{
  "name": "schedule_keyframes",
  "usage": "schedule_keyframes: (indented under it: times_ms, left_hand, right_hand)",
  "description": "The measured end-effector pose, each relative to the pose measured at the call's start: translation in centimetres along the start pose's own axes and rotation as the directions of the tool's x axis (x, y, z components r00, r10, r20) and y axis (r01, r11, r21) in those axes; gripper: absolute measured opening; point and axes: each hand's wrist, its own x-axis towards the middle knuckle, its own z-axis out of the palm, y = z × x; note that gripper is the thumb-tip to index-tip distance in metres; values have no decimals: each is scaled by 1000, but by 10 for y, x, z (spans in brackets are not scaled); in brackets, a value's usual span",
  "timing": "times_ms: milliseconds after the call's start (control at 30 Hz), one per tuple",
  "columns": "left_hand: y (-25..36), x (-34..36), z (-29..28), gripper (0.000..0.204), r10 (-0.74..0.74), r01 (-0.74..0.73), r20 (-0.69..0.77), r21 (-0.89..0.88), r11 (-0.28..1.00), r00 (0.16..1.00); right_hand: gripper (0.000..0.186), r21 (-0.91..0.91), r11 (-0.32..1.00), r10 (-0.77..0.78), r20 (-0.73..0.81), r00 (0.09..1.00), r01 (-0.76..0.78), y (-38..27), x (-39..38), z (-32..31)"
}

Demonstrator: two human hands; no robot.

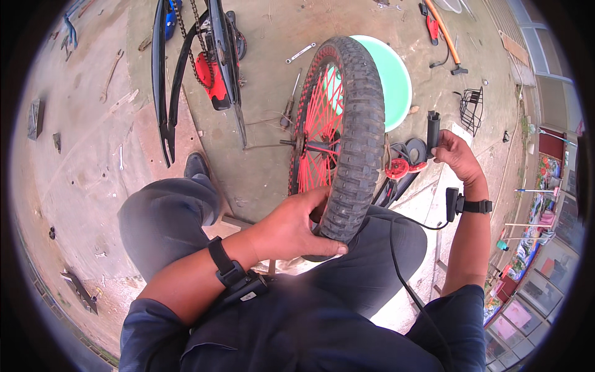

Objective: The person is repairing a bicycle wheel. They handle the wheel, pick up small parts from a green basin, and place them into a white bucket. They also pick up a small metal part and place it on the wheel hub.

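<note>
A bicycle wheel [358, 127] with a knobby black tyre and red spokes stands upright before my lap. My left hand [290, 228] is closed around the tyre at its near end, the thumb across the tread and the fingers partly hidden behind it. Out to the right, my right hand [457, 156] pinches a short black tube-like piece [433, 133] held upright, apart from the wheel; its exact kind is unclear. Just left of that piece lie red and black round parts [400, 166] by the wheel.
Beyond the wheel sits a pale green basin [393, 77]. A black bicycle frame [230, 59] with its chain stands at the far left. On the ground lie a wrench [300, 53], a screwdriver [288, 111], an orange-handled tool [447, 34] and a black wire rack [471, 110].
</note>
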Motion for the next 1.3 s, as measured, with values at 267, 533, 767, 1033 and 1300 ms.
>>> schedule_keyframes:
  times_ms: [267, 533, 767, 1033, 1300]
  left_hand:
    - [-22, -14, 6, 74, 23, -25, 49, 31, 999, 999]
    - [-27, -29, 5, 75, 102, -110, 48, 205, 973, 994]
    - [-29, -29, 19, 75, 22, -29, 59, 121, 992, 998]
    - [-26, -28, 29, 80, -17, -12, 89, 319, 948, 996]
    - [-31, -29, 31, 82, -66, 27, 95, 363, 931, 993]
  right_hand:
    - [43, 429, 816, -322, -221, 921, 388, -84, -68, 23]
    - [50, 682, 423, -460, -406, 790, 597, -95, -114, 114]
    - [61, 826, 341, -428, -289, 856, 449, -54, -57, 154]
    - [59, 837, 269, -357, -373, 856, 477, -39, -49, 136]
    - [60, 835, 325, -323, -344, 882, 445, -41, -51, 137]
